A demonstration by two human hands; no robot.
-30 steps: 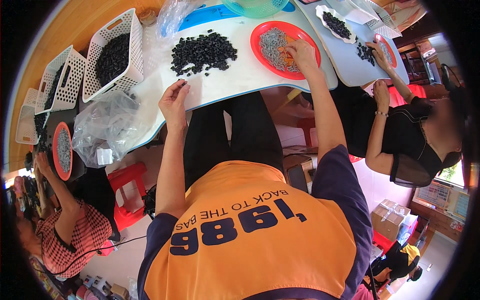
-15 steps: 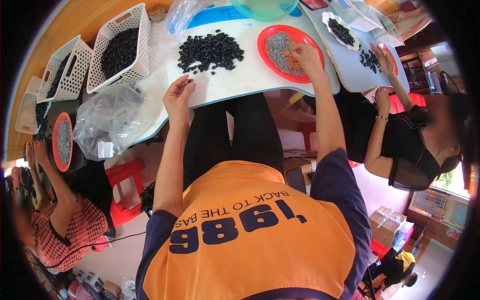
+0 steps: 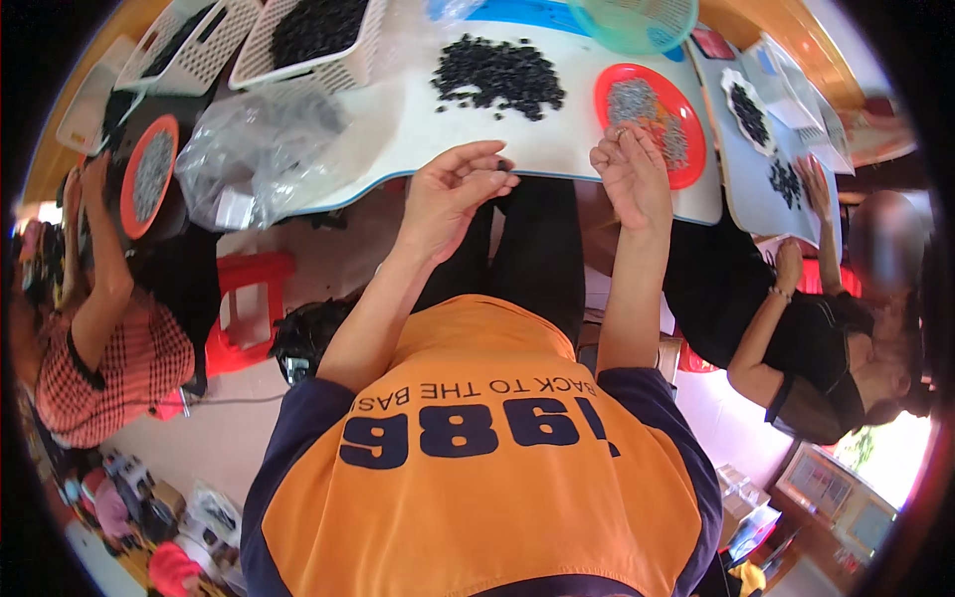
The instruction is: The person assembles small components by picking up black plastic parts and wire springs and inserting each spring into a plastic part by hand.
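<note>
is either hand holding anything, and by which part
Left hand: a small black piece at the fingertips; which part is gripped cannot be told. Right hand: cannot tell.

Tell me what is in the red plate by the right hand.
The red plate holds small grey pieces, with orange showing between them. The right hand hides its lower-left part; what lies there cannot be seen.

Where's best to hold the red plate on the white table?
Probably grip the plate by its right rim, coming from the right: that broad edge is bare, while the right hand is at the near left. Loose grey pieces inside suggest keeping it level.
</note>
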